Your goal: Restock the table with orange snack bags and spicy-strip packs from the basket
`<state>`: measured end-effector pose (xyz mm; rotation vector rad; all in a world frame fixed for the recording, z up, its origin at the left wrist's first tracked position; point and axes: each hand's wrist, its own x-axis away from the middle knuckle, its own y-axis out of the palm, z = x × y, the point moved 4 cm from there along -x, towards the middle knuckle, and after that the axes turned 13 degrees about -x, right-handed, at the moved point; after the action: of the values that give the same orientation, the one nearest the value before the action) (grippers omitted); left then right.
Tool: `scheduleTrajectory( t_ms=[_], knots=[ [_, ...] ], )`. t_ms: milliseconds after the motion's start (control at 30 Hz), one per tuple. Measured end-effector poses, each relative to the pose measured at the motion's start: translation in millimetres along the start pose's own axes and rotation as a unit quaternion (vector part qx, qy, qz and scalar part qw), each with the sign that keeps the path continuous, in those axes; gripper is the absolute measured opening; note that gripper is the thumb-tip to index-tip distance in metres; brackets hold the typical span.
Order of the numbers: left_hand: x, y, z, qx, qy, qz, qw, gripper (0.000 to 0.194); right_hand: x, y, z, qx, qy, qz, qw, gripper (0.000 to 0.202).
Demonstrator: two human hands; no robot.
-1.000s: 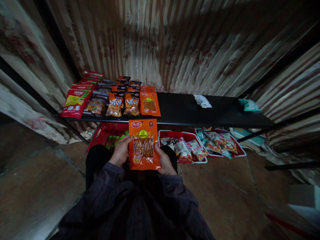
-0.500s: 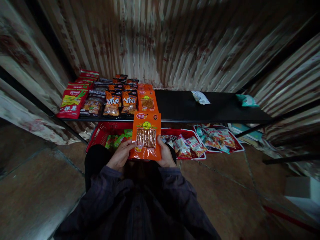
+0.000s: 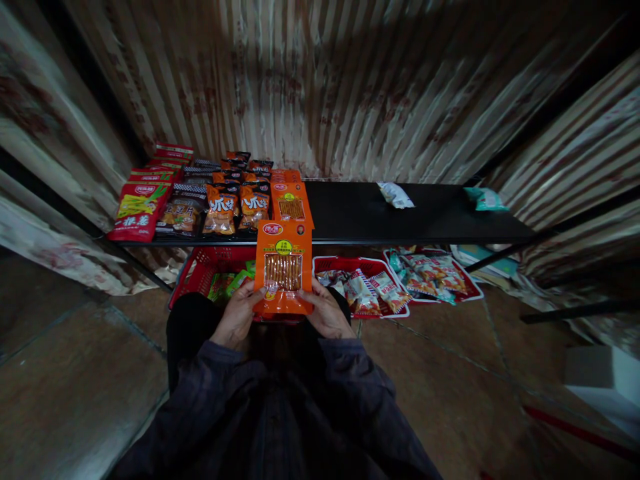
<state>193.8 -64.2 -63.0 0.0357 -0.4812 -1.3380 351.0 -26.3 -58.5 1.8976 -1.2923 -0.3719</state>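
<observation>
An orange snack packet (image 3: 283, 267) with a see-through window showing brown sticks is held upright in front of the shelf edge. My left hand (image 3: 237, 312) pinches its lower left side, thumb on the front. At the lower right, my right hand (image 3: 327, 313) grips it the same way. The packet's top overlaps the front of the black shelf (image 3: 350, 213). Just behind it stands a row of matching orange packets (image 3: 291, 200). To their left are orange-and-black bags (image 3: 221, 210), dark bags (image 3: 181, 212) and red bags (image 3: 142, 208), in rows.
A white packet (image 3: 395, 195) and a teal packet (image 3: 486, 199) lie on the shelf's right part. Beneath it sit red baskets: one with green packets (image 3: 227, 285), one with striped packets (image 3: 364, 293), one with mixed packets (image 3: 430, 273). A black post (image 3: 90, 73) rises at left.
My right thumb has shifted from the packet's right edge onto its lower front. The packet sits slightly further left and higher in view, and the whole view has shifted a little.
</observation>
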Motion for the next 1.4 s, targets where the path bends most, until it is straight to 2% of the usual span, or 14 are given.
scheduleTrajectory(
  t_ms=[200,367,500,633,867,1100,1267,1400],
  knots=[
    [-6,-1.9,-6,0.007,0.015,0.031,0.999,0.044,3,1,-1,-0.012,0.006,-0.023,1.0,0.059],
    [-4,2.2,-1,0.007,0.016,0.001,1.0,0.044,1,-5,1,-0.017,-0.005,-0.03,0.999,0.067],
    [1,6.9,0,0.005,0.009,-0.048,0.999,0.045,2,-14,2,-0.018,-0.009,-0.018,1.0,0.067],
    [2,12.5,-10,0.0,0.0,-0.077,0.997,0.05,7,-24,-1,-0.005,0.0,0.005,1.0,0.061],
    [-5,25.5,-33,-0.025,-0.029,-0.053,0.998,0.048,14,-45,-4,0.003,0.008,0.015,1.0,0.057],
    [-12,35.8,-40,-0.038,-0.035,-0.041,0.998,0.042,14,-55,-6,-0.007,0.001,0.02,1.0,0.054],
    [-23,39.0,-38,-0.046,-0.007,-0.043,0.998,0.04,6,-55,-11,-0.024,-0.001,0.03,0.999,0.053],
    [-36,44.3,-22,-0.044,0.011,-0.042,0.998,0.04,-8,-56,-20,-0.028,-0.014,0.046,0.998,0.049]
  ],
)
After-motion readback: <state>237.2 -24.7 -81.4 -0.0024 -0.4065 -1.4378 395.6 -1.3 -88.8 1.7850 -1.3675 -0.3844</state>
